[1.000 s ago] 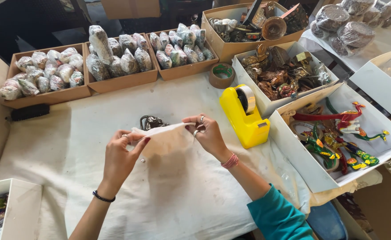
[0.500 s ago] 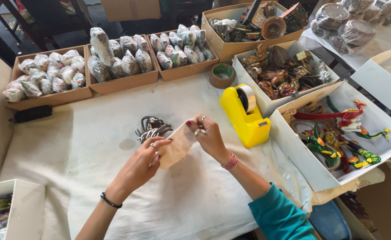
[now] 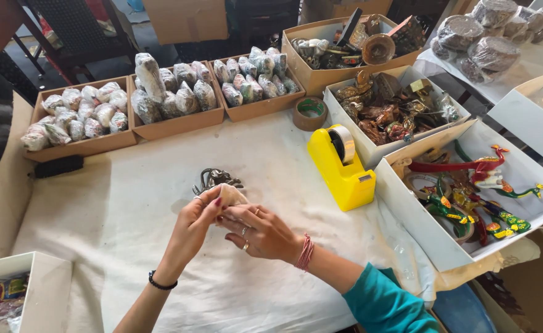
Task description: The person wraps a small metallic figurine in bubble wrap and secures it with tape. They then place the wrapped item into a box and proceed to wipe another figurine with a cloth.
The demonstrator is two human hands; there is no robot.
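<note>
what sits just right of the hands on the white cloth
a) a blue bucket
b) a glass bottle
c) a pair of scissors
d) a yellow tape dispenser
d: a yellow tape dispenser stands on the white cloth, to the right of the left hand and right hand, which pinch a small pale wrapped item.

Matt cloth table cover (image 3: 129,203); glossy yellow plastic tape dispenser (image 3: 339,172) (smooth).

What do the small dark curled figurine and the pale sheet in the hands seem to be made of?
The small dark curled figurine looks like metal: grey, with dull glints on its curves. The pale sheet, pinched by the left hand and the right hand, looks like thin matte paper or plastic wrap; it creases softly.
</note>
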